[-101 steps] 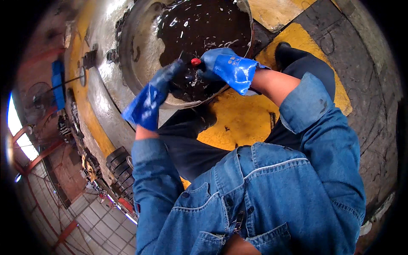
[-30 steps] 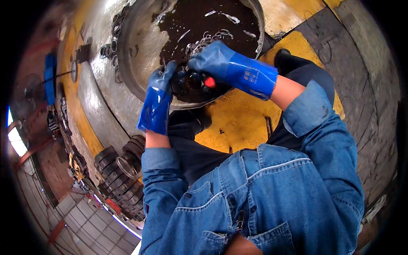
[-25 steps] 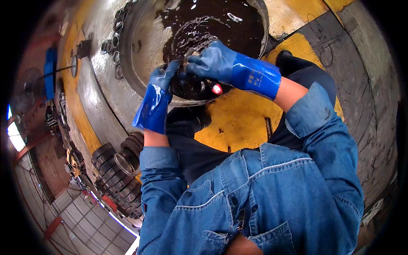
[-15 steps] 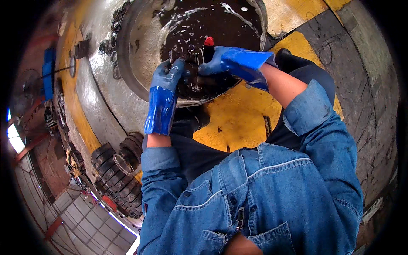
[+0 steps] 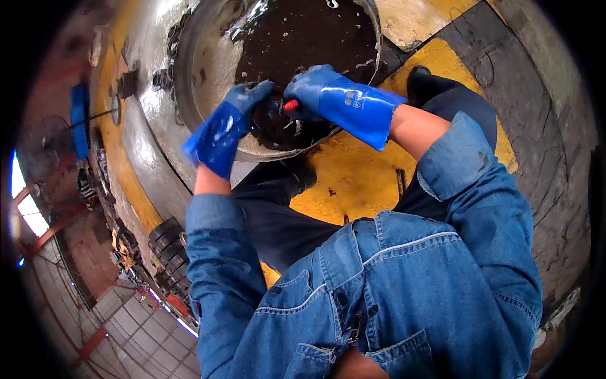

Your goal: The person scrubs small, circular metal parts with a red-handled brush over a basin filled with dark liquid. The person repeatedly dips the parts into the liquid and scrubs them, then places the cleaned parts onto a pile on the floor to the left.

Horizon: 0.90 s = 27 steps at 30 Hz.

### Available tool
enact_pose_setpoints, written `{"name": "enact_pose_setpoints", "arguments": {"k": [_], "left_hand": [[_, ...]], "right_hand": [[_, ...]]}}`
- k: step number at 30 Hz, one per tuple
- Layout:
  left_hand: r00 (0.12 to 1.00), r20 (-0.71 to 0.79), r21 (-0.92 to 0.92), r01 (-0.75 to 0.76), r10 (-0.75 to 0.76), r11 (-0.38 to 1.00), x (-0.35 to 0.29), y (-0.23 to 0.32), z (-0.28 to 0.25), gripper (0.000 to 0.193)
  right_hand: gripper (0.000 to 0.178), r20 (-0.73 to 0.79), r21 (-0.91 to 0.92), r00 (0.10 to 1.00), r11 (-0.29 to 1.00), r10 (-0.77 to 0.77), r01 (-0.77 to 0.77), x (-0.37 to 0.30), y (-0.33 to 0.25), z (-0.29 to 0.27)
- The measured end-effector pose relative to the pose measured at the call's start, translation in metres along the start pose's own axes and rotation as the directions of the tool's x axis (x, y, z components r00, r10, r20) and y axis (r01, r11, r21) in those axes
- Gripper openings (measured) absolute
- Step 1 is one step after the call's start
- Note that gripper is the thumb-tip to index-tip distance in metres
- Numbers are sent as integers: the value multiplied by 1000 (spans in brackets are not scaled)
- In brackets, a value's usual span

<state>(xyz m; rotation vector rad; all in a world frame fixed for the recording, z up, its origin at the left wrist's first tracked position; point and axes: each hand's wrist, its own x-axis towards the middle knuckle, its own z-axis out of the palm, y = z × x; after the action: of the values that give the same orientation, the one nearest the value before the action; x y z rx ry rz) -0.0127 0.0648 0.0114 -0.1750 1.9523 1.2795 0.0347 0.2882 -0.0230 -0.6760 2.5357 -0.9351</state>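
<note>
Both my hands wear long blue rubber gloves and work over a big round metal basin (image 5: 184, 69) of dark, wet liquid (image 5: 309, 38). In my right hand (image 5: 309, 88) is a tool with a red-ended handle (image 5: 290, 105); its other end is hidden by the glove. My left hand (image 5: 249, 96) is closed at the edge of a dark, round, wet part (image 5: 268, 123) near the basin's near rim. That part's exact kind cannot be made out, and my left fingertips are partly hidden.
Several small metal rings (image 5: 163, 79) lie along the basin's left side. Farther left, black ribbed round parts (image 5: 169, 243) are stacked. Yellow flooring (image 5: 344, 174) lies between my legs, with dark floor plates (image 5: 480, 69) to the right.
The tool's red end has tipped from pointing up to lower, between my hands. My left forearm has swung outward to the left, and the basin sits slightly farther left in view.
</note>
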Motion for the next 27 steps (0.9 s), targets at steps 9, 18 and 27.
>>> {"name": "enact_pose_setpoints", "arguments": {"k": [9, 18, 27], "left_hand": [[956, 75, -18, 285, -283, 958, 40, 9, 0, 39], [939, -198, 63, -275, 282, 959, -39, -66, 38, 66], [818, -521, -1, -286, 244, 958, -18, -93, 52, 43]], "right_hand": [[47, 254, 427, 964, 885, 82, -188, 2, 14, 6], [46, 273, 458, 955, 858, 113, -233, 9, 14, 13], [30, -308, 49, 943, 992, 124, -115, 16, 25, 32]]}}
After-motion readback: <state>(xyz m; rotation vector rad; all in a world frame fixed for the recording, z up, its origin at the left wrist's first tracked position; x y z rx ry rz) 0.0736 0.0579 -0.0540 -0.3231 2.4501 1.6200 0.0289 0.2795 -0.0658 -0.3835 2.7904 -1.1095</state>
